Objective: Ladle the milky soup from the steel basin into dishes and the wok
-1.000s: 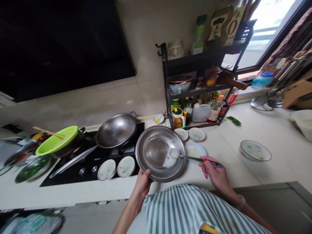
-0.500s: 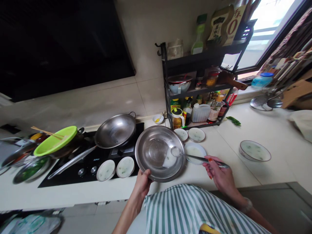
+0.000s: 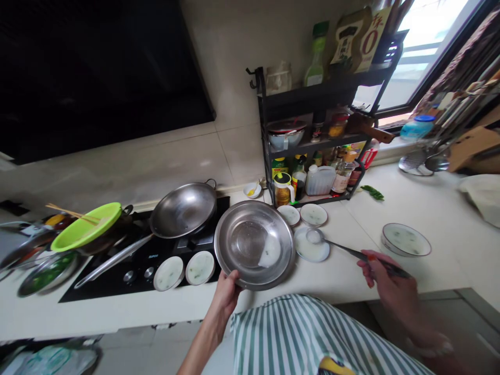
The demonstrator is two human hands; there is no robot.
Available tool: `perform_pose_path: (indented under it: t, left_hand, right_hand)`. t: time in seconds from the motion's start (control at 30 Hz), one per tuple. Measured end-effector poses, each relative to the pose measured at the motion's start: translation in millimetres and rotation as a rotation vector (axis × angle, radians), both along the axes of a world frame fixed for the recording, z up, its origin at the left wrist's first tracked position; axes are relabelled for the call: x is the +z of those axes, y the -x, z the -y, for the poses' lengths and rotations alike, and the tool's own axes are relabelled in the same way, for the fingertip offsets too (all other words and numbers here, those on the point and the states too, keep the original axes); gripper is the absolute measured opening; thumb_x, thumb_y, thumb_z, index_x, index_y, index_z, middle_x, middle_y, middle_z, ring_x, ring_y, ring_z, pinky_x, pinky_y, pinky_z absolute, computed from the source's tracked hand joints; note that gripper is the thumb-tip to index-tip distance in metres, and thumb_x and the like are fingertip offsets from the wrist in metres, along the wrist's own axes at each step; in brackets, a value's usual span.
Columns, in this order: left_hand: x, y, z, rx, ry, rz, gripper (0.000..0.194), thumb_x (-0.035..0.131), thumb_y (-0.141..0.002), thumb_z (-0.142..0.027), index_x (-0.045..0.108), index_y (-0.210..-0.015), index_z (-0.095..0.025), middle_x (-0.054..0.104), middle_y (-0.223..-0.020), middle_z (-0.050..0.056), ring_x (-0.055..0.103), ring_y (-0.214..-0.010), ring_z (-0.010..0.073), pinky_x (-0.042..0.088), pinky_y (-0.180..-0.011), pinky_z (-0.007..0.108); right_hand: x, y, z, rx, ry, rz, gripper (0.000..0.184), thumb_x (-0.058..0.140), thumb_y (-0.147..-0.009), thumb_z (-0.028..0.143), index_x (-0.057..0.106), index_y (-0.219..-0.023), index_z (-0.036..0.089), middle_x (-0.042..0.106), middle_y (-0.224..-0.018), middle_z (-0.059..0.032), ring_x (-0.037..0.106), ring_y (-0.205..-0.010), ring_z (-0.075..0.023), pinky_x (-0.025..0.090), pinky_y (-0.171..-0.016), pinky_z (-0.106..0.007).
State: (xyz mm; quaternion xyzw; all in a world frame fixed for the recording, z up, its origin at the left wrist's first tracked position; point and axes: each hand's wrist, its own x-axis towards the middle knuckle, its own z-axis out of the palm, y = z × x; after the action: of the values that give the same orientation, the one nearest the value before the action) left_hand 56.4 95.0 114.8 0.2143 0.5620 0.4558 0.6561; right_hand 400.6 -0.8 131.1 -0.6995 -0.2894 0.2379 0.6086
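Observation:
My left hand (image 3: 227,292) grips the near rim of a large steel basin (image 3: 238,260), tilted toward me with a little white liquid pooled at its lower right. My right hand (image 3: 386,284) holds the handle of a metal ladle (image 3: 339,247). The ladle's bowl hangs over a small white plate (image 3: 312,250) just right of the basin. Two more small plates (image 3: 289,214) (image 3: 313,214) lie behind it, near the foot of the spice rack.
A wok (image 3: 183,209) sits on the black hob (image 3: 128,260), with two small filled plates (image 3: 169,273) (image 3: 201,267) at the hob's front. A green bowl (image 3: 86,233) with chopsticks stands left. A black spice rack (image 3: 312,146) and a filled dish (image 3: 406,239) stand right.
My right hand has drawn the ladle out of the basin and swung it right, over the small white plate. My left hand has kept its grip on the basin.

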Motion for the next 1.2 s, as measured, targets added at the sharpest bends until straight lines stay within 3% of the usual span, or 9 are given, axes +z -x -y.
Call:
perform_pose_path:
  t: [0.23,0.33,0.53,0.7,0.93,1.03,1.2]
  left_hand:
    - [4.1,-1,0,-0.008,0.006,-0.012,0.028,0.058,-0.053,-0.012,0.048,-0.078,-0.019,0.054,-0.058,-0.005,0.049,-0.051,0.0096,0.034,-0.049,0.021]
    - [4.4,-1,0,0.002,0.015,-0.014,0.028,0.058,-0.052,-0.012,0.048,-0.077,-0.019,0.054,-0.057,-0.005,0.049,-0.05,0.0096,0.036,-0.05,0.022]
    - [1.6,-1,1,-0.02,-0.008,-0.017,0.028,0.058,-0.053,-0.013,0.049,-0.079,-0.019,0.053,-0.056,-0.006,0.048,-0.049,0.0093,0.032,-0.048,0.02]
    - [1.3,-3,3,-0.033,0.0,-0.017,0.029,0.058,-0.053,-0.014,0.049,-0.08,-0.019,0.053,-0.055,-0.007,0.047,-0.047,0.0087,0.032,-0.047,0.02]
    - [-1.0,-4,4,-0.013,0.009,-0.019,0.032,0.06,-0.051,-0.014,0.048,-0.08,-0.02,0.054,-0.055,-0.006,0.049,-0.047,0.0099,0.035,-0.048,0.022]
    - [-3.4,-2,4,0.002,0.004,-0.014,0.032,0.06,-0.052,-0.014,0.048,-0.082,-0.02,0.055,-0.057,-0.006,0.049,-0.047,0.0096,0.035,-0.048,0.022]
    - [-6.7,0,4,0.009,0.014,-0.015,0.031,0.058,-0.052,-0.013,0.047,-0.08,-0.02,0.053,-0.055,-0.007,0.048,-0.046,0.0091,0.033,-0.047,0.021]
  right_hand:
    - [-7.6,-1,18,0.281,-0.014,0.318,0.027,0.058,-0.079,0.043,0.069,-0.095,0.024,0.066,-0.085,-0.008,0.06,-0.062,-0.0165,0.05,-0.048,-0.027]
    - [-2.4,2,18,0.307,-0.046,0.374,0.024,0.059,-0.079,0.042,0.07,-0.092,0.025,0.066,-0.09,-0.0093,0.062,-0.07,-0.0183,0.052,-0.054,-0.028]
    - [4.5,16,6,0.107,-0.049,0.148,0.029,0.054,-0.085,0.044,0.064,-0.101,0.022,0.064,-0.069,-0.0032,0.053,-0.049,-0.0132,0.046,-0.045,-0.027]
    - [-5.2,41,-13,0.289,-0.073,0.0,0.037,0.056,-0.082,0.049,0.064,-0.1,0.018,0.065,-0.067,-0.0038,0.05,-0.045,-0.0118,0.043,-0.04,-0.026]
    - [-19.2,63,-32,0.529,-0.11,0.123,0.03,0.057,-0.08,0.047,0.072,-0.091,0.023,0.066,-0.078,-0.006,0.055,-0.055,-0.0132,0.045,-0.042,-0.024]
    - [-23.9,67,-33,0.514,-0.056,0.024,0.036,0.056,-0.081,0.05,0.069,-0.095,0.02,0.065,-0.071,-0.0047,0.053,-0.049,-0.0121,0.043,-0.04,-0.024]
    - [-28.0,70,-34,0.35,0.003,-0.205,0.047,0.06,-0.076,0.058,0.062,-0.096,0.016,0.062,-0.061,-0.0027,0.047,-0.042,-0.0107,0.039,-0.035,-0.023]
